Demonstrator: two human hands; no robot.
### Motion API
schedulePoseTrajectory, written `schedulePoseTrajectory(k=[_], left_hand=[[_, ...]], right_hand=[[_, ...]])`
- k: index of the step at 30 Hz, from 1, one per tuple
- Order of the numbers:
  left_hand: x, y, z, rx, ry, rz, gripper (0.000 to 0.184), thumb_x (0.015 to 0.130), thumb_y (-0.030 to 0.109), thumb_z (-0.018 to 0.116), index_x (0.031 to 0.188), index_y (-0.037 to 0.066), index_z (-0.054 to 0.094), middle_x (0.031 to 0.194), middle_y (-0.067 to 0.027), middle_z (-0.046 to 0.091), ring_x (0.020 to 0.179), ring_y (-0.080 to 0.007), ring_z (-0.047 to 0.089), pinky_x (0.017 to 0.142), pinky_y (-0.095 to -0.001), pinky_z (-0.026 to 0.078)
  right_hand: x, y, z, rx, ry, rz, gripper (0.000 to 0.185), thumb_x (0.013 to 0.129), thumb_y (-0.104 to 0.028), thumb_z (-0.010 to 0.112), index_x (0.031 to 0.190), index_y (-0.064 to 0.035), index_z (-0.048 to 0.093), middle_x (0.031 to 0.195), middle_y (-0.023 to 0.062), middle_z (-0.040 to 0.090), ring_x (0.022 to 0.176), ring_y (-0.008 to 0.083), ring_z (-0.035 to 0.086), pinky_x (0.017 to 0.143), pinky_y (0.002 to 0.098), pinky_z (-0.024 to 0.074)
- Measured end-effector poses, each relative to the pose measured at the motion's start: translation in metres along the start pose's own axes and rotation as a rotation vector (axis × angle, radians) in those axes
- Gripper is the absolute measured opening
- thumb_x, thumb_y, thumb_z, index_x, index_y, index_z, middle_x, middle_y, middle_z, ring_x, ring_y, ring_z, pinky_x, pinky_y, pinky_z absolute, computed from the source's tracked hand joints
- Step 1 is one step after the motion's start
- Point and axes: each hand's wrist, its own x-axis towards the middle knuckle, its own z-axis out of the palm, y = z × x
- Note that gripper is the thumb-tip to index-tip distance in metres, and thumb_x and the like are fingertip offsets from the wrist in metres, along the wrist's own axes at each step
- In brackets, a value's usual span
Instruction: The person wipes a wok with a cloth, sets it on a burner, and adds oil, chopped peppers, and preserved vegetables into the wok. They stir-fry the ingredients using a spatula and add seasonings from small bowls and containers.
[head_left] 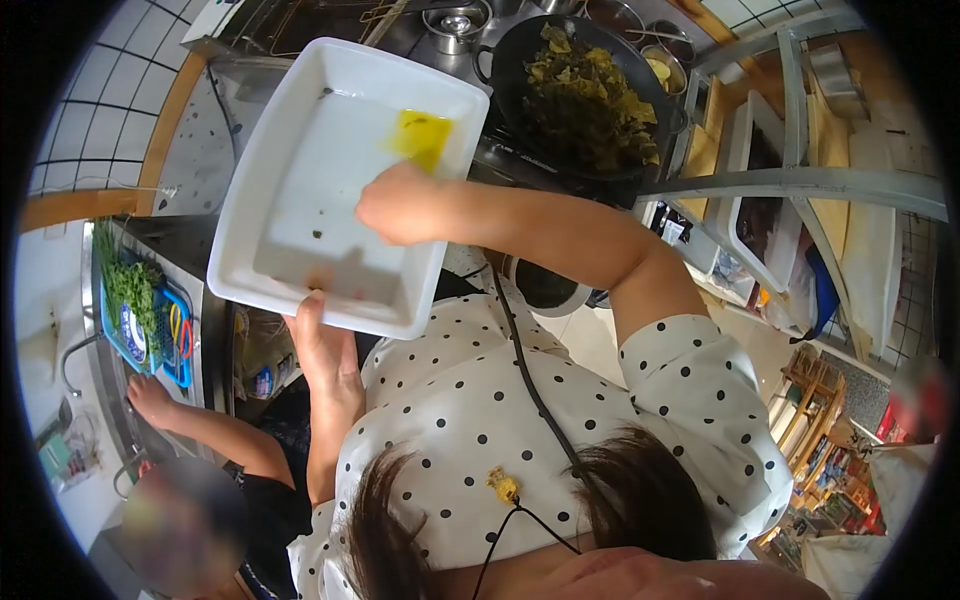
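Note:
A white rectangular plastic tub [245,220] is tilted in front of me, with its near rim gripped by my left hand [328,355]. Yellow oily liquid [425,138] pools in its far right corner, and a few dark bits cling to the bottom. Inside the tub, my right hand [400,203] is closed with the fingers curled under; whether something is in them is hidden. Beyond the tub to the right, a black wok [515,80] on the stove holds dark greenish-brown leafy vegetables [590,100].
At the left, another person's hand [152,402] is near a blue basket [122,345] of green herbs. Metal bowls [455,28] stand behind the tub. A metal-framed shelf [790,185] with containers rises on the right. A pot [548,285] is below my right forearm.

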Motion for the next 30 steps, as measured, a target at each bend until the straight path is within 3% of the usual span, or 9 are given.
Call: schedulePoseTrajectory(k=[4, 7, 9, 12, 16, 22, 24, 27, 30], left_hand=[[0.005, -0.002, -0.013, 0.044, -0.034, 0.032, 0.055, 0.077, 0.025, 0.060, 0.123, 0.006, 0.037, 0.111, -0.0101, 0.046, 0.102, -0.0277, 0.049, 0.084, -0.0480, 0.045], [0.006, -0.001, -0.016, 0.023, -0.049, 0.034, 0.058, 0.076, 0.023, 0.061, 0.125, 0.007, 0.035, 0.112, -0.0099, 0.045, 0.103, -0.0271, 0.048, 0.084, -0.0477, 0.044], [0.007, -0.003, -0.022, -0.034, -0.038, 0.057, 0.065, 0.074, 0.019, 0.063, 0.129, 0.009, 0.031, 0.113, -0.0094, 0.043, 0.104, -0.0254, 0.047, 0.082, -0.0469, 0.045], [0.004, -0.001, -0.024, -0.060, 0.026, 0.026, 0.073, 0.072, 0.015, 0.059, 0.134, 0.008, 0.022, 0.115, -0.0118, 0.039, 0.105, -0.0291, 0.046, 0.080, -0.0469, 0.046], [0.004, -0.003, -0.031, -0.095, 0.011, 0.015, 0.077, 0.070, 0.016, 0.058, 0.136, 0.010, 0.018, 0.118, -0.0120, 0.036, 0.109, -0.0290, 0.041, 0.083, -0.0459, 0.044], [-0.017, -0.016, -0.030, -0.077, 0.138, -0.062, 0.069, 0.072, 0.016, 0.058, 0.132, 0.007, 0.027, 0.117, -0.0109, 0.041, 0.109, -0.0280, 0.045, 0.086, -0.0468, 0.043], [-0.030, -0.023, -0.040, -0.082, 0.153, -0.064, 0.066, 0.072, 0.016, 0.059, 0.131, 0.007, 0.030, 0.114, -0.0102, 0.044, 0.105, -0.0275, 0.048, 0.085, -0.0467, 0.044], [-0.045, -0.030, -0.074, -0.097, 0.099, -0.072, 0.066, 0.072, 0.017, 0.060, 0.130, 0.006, 0.031, 0.113, -0.0100, 0.045, 0.105, -0.0275, 0.048, 0.083, -0.0458, 0.046], [-0.053, -0.028, -0.103, -0.054, 0.079, -0.041, 0.062, 0.072, 0.020, 0.062, 0.126, 0.004, 0.035, 0.111, -0.0112, 0.048, 0.102, -0.0295, 0.051, 0.081, -0.0468, 0.048]], right_hand=[[-0.039, 0.041, -0.026, 0.389, 0.506, 0.013, 0.009, 0.068, -0.013, 0.060, 0.071, -0.0063, 0.056, 0.064, 0.0091, 0.055, 0.059, 0.0248, 0.056, 0.052, 0.0359, 0.0438], [-0.093, 0.092, -0.059, 0.448, 0.355, 0.387, 0.015, 0.071, -0.018, 0.062, 0.071, -0.0051, 0.055, 0.064, 0.0100, 0.054, 0.058, 0.0214, 0.054, 0.054, 0.0334, 0.0420], [-0.132, 0.130, -0.061, 0.104, 0.447, 0.425, 0.013, 0.071, -0.015, 0.065, 0.075, -0.0053, 0.057, 0.065, 0.0113, 0.055, 0.060, 0.0247, 0.055, 0.055, 0.0340, 0.0420], [-0.169, 0.173, -0.059, -0.011, 0.210, 0.687, 0.013, 0.076, -0.010, 0.056, 0.086, -0.0048, 0.060, 0.085, 0.0147, 0.060, 0.086, 0.0341, 0.057, 0.072, 0.0413, 0.0454], [-0.141, 0.153, -0.065, 0.257, 0.592, 0.574, 0.008, 0.076, -0.006, 0.059, 0.084, -0.0050, 0.062, 0.078, 0.0129, 0.060, 0.073, 0.0288, 0.059, 0.064, 0.0360, 0.0455], [-0.059, 0.114, -0.059, 0.331, 0.297, 0.522, 0.020, 0.075, -0.020, 0.067, 0.070, -0.0030, 0.058, 0.067, 0.0101, 0.057, 0.064, 0.0247, 0.059, 0.060, 0.0340, 0.0461], [-0.059, 0.116, -0.031, 0.557, 0.569, 0.253, 0.013, 0.075, -0.012, 0.066, 0.077, -0.0011, 0.059, 0.072, 0.0064, 0.057, 0.062, 0.0153, 0.053, 0.059, 0.0273, 0.0442], [-0.084, 0.120, -0.021, 0.623, 0.566, 0.262, 0.008, 0.077, -0.009, 0.064, 0.079, -0.0020, 0.061, 0.077, 0.0060, 0.059, 0.065, 0.0134, 0.054, 0.060, 0.0262, 0.0447], [-0.109, 0.142, -0.030, 0.920, 0.509, 0.696, 0.015, 0.083, -0.015, 0.061, 0.076, -0.0014, 0.063, 0.087, 0.0069, 0.062, 0.070, 0.0114, 0.056, 0.062, 0.0245, 0.0456]])
